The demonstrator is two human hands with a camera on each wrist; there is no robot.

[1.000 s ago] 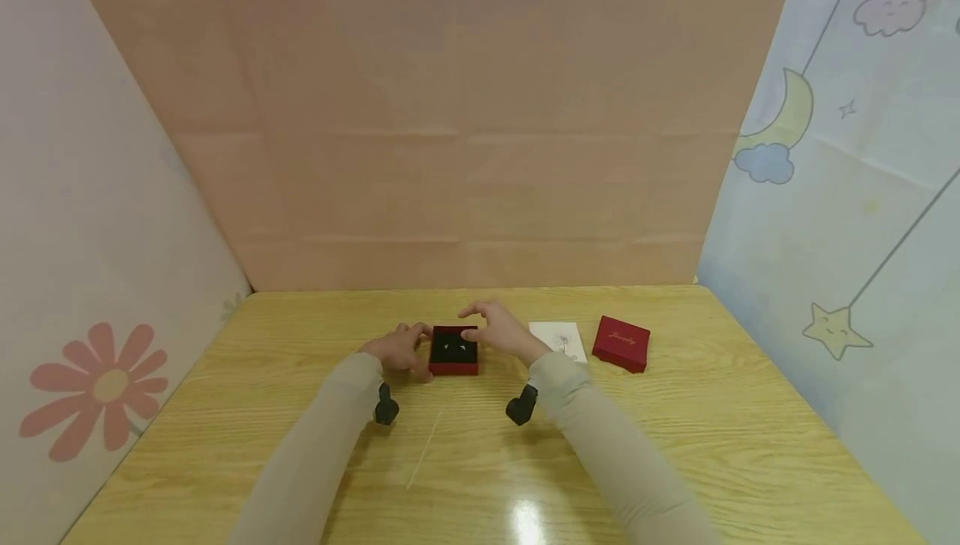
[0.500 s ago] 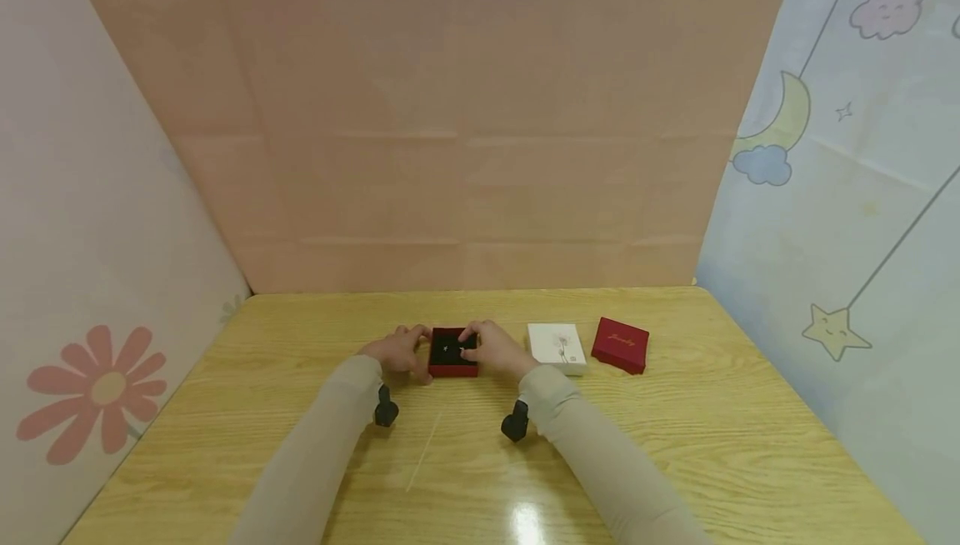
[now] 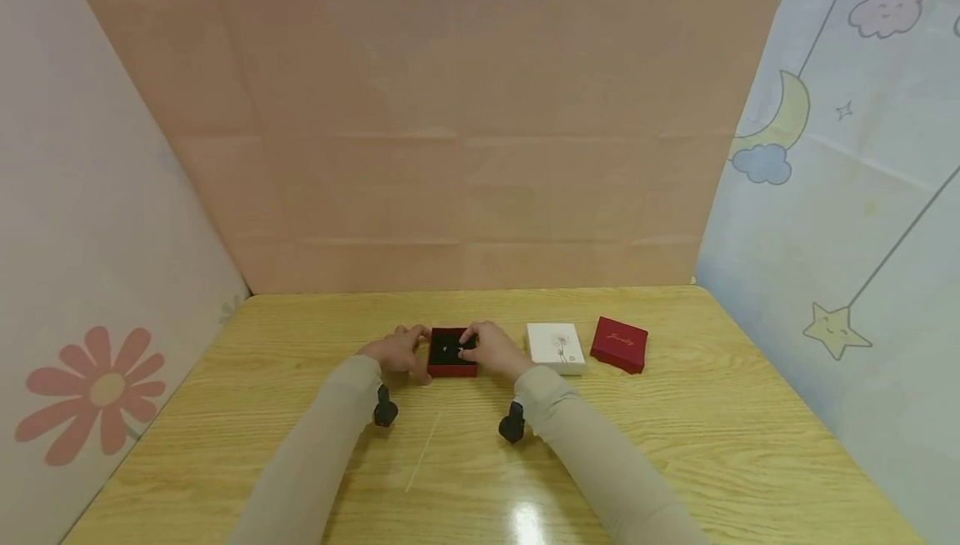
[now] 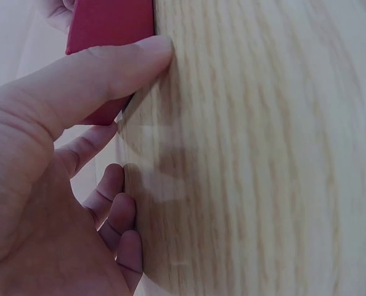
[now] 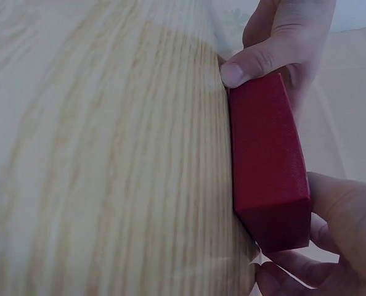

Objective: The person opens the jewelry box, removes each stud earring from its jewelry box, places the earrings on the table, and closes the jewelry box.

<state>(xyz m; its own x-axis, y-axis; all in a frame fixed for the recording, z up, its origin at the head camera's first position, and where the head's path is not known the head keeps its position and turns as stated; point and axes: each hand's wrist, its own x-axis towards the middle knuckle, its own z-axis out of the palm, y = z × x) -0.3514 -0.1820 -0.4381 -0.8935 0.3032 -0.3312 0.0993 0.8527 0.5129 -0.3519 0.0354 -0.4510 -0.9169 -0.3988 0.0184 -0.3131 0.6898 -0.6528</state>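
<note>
While the left hand grips the square, black-lined red box by its left side, the right hand narrowly flanks a tiny silvery ornament inside; whether pinching it, I cannot tell.

Yellowish wooden table with streaked grain, open red box, white box, red lid rightmost.

Behind the wood-grain worktop rises a creased peach backdrop; a flower-printed wall borders the worktop's left, a moon-and-star wall its right.
</note>
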